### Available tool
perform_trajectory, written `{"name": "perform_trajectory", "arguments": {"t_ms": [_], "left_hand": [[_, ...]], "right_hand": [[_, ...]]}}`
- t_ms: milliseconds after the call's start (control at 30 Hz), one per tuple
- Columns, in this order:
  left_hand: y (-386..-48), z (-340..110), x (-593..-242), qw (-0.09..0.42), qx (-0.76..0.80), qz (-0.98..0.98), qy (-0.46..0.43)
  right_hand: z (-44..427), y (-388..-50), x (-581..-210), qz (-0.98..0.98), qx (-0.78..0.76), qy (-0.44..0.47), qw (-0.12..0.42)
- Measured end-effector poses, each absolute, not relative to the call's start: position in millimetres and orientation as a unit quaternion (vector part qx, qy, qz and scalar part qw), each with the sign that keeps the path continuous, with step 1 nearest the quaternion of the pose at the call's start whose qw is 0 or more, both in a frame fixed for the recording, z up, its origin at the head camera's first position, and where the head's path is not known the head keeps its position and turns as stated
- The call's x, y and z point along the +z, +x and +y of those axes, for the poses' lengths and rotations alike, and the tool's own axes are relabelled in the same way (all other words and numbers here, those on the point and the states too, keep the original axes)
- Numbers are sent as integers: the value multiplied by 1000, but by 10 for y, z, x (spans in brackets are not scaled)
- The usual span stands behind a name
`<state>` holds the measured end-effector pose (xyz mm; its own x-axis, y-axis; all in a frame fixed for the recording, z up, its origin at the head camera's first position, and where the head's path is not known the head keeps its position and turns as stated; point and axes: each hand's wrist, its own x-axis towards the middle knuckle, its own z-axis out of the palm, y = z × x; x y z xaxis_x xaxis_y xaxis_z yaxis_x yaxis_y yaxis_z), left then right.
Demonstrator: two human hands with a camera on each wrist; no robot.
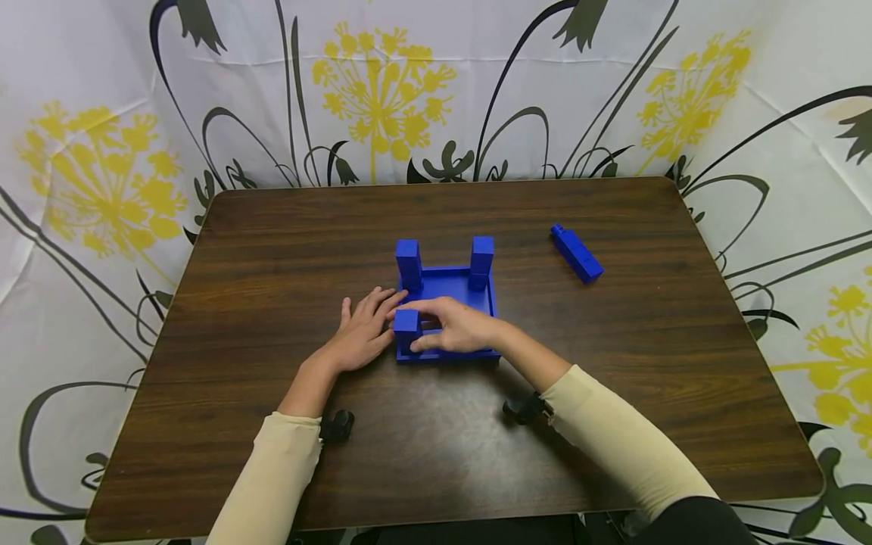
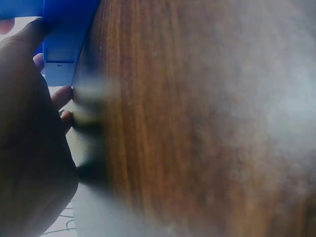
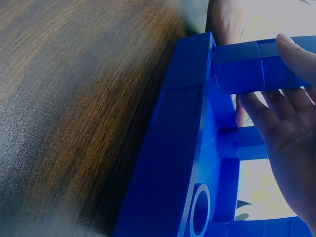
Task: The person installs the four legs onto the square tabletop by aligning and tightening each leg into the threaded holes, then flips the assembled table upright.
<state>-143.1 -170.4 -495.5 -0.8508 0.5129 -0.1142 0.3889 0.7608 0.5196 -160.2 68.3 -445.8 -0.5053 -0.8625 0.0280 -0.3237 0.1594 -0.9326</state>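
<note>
A blue square tabletop with raised edges (image 1: 450, 358) lies upside down on the table, with blue legs standing at three corners. My right hand (image 1: 466, 325) grips the front left leg (image 1: 407, 322), thumb on the near side and fingers behind. That leg (image 3: 242, 74) stands in its corner in the right wrist view. My left hand (image 1: 357, 333) rests against the tabletop's left side, fingers extended. The back left leg (image 1: 409, 263) and back right leg (image 1: 481, 259) stand upright. A round socket (image 3: 201, 186) shows at the front right corner in the right wrist view.
A loose blue leg with a narrow peg end (image 1: 577, 255) lies on the brown wooden table (image 1: 293, 242), to the right and behind the tabletop. A white cloth with yellow and grey flowers (image 1: 381, 91) hangs around the table's back and sides.
</note>
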Motion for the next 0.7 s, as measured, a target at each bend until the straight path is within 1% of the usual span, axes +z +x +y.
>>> {"name": "perform_trajectory", "arguments": {"t_ms": [233, 467, 700], "left_hand": [[-1434, -1713, -4950, 126, 246, 930, 243], [-1441, -1721, -4958, 127, 246, 929, 244], [-1436, -1718, -4967, 128, 253, 928, 241]], "right_hand": [[689, -1584, -4454, 720, -498, -402, 269], [719, -1566, -4436, 742, -486, -386, 254], [889, -1559, -4400, 762, -476, -363, 249]]}}
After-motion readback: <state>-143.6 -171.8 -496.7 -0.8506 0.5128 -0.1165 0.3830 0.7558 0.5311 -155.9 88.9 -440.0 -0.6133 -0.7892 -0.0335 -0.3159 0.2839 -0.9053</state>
